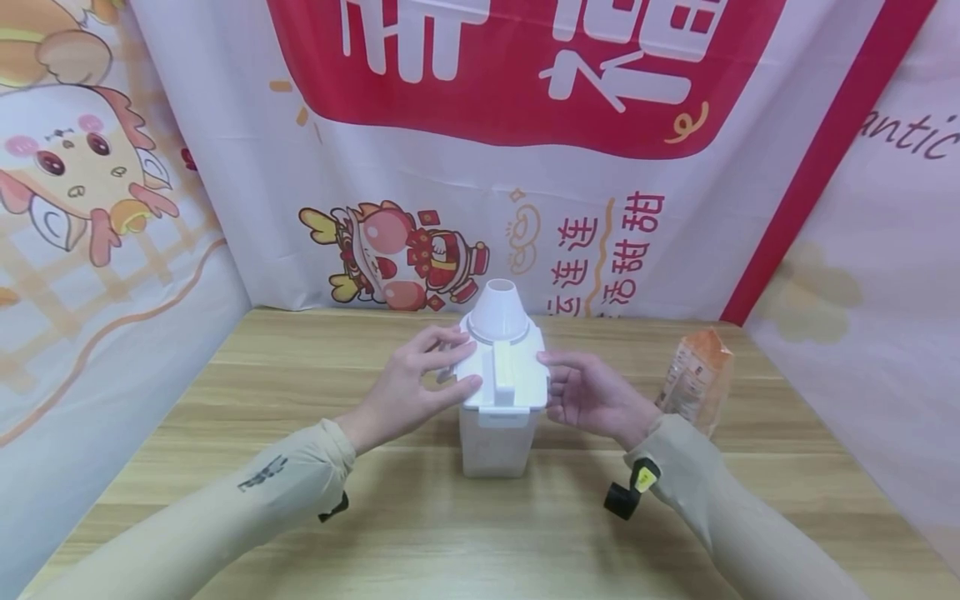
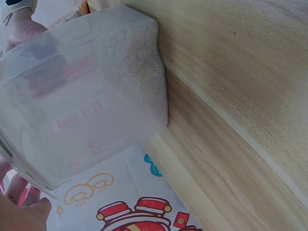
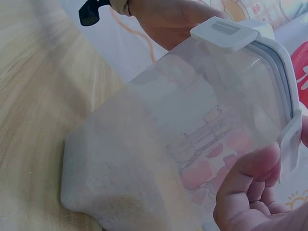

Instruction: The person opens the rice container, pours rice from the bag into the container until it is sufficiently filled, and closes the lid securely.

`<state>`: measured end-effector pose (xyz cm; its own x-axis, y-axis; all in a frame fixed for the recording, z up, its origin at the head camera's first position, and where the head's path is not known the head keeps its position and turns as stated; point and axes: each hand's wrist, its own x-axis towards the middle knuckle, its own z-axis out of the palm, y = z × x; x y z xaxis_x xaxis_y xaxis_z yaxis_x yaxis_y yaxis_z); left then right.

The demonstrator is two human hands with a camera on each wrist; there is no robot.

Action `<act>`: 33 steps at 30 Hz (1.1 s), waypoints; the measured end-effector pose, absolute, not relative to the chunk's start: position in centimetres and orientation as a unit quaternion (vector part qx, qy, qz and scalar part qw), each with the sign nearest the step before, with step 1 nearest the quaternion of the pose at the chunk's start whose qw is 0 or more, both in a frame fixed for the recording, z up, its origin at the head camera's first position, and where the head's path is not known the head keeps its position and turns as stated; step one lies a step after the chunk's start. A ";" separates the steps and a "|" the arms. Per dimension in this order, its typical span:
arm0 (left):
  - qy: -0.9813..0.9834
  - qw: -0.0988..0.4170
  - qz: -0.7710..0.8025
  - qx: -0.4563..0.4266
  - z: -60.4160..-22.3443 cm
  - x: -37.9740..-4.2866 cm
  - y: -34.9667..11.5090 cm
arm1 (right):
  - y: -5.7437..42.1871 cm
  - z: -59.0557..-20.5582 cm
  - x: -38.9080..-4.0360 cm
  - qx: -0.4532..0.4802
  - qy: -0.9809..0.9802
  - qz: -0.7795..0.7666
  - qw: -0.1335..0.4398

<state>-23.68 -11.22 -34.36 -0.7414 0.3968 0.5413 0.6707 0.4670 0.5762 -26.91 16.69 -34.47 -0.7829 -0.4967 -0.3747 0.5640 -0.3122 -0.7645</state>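
Observation:
A translucent storage container (image 1: 498, 446) stands upright on the table, with pale rice-like grains (image 2: 139, 67) in its lower part. Its white lid (image 1: 534, 385) bears a raised bar handle (image 1: 504, 373) and a white cone-shaped cup (image 1: 498, 310), narrow end up. My left hand (image 1: 408, 375) holds the lid's left edge, fingertips and thumb on top and other fingers lower at the side. On the opposite side, my right hand (image 1: 588, 392) has its forefinger on the lid's edge and other fingers curled below, gripping around a side latch (image 3: 290, 142). Another latch (image 3: 226, 33) lies flat against the wall.
An orange and white bag (image 1: 697, 379) stands on the wooden table (image 1: 300, 367) to the right, just beyond my right wrist. Printed cloth (image 1: 420, 150) hangs behind the table and along both sides. A small black camera (image 1: 622, 500) hangs from my right wrist.

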 end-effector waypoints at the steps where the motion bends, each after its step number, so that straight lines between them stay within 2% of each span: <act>1: -0.840 0.168 -0.407 -0.317 -34.4 -23.7 -11.2 | 16.7 -34.4 -26.9 0.037 0.487 -0.809 0.326; 9: -0.835 0.175 -0.410 -0.322 -34.3 -23.7 -11.3 | 16.2 -33.1 -26.4 -0.025 0.602 -0.759 0.244; 33: -0.841 0.170 -0.405 -0.317 -34.7 -23.7 -11.2 | 16.9 -33.3 -27.1 -0.020 0.604 -0.749 0.271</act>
<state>-23.68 -11.22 -34.66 -0.7417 0.3946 0.5424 0.6701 0.4714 0.5734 -27.13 16.86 -33.27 -0.8528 -0.4292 -0.2974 0.3817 -0.1237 -0.9160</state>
